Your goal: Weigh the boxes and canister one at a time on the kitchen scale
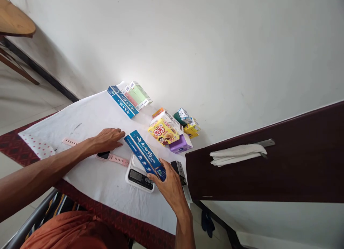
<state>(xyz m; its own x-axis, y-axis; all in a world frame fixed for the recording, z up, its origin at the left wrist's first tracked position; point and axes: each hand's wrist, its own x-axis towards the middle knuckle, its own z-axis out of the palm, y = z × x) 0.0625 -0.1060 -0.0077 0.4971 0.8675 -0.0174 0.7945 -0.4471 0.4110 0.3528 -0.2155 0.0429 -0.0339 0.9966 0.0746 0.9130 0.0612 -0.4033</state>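
Toothpaste box (pixel 145 154) in the head view sits in the grasp of the right hand (pixel 165 179), which pinches its near end, thumb along the left side and fingers over the right. The box slants away from that hand, up and to the left, across the pan of a white kitchen scale (pixel 141 182) whose display faces the person just left of the right thumb. Whether the box bears on the pan or is held slightly above it, I cannot tell. The left hand (pixel 110 139) is loosely bent with nothing visible in it, its fingertips just beside the far end of the box. Under its wrist and forearm lies a watch with a pink strap (pixel 119 160). Beyond the left hand a second blue box (pixel 123 104) lies alongside pale green cartons (pixel 139 93); beyond the right hand are a yellow snack box (pixel 163 132) and a purple box (pixel 181 144), while a dark box (pixel 178 170) lies just to that hand's right on the table (pixel 96 186). The step in hand looks like positioning the box at the scale. My judgement is that the next move calls for a level, centred lie across the pan, the right thumb clear of the buttons, and both hands off the box if the display is to give a true reading.
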